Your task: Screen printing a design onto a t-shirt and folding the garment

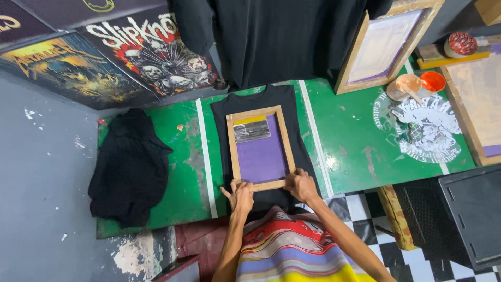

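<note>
While both hands grip the near rail of the wooden screen-printing frame [260, 148], left hand [239, 195] and right hand [302, 185] fingers curled on it, it lies flat on the black T-shirt [263, 99] mid-table, grey ink [252, 130] unspread at the far end.

A screen-printing workshop: wooden screen frames [260, 149], a paint-stained green table [355, 146], ink cups [408, 85], black shirts [129, 167].

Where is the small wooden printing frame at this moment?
In the head view, the wooden frame lies on the black shirt at the table's centre, both hands holding its near edge.
</note>
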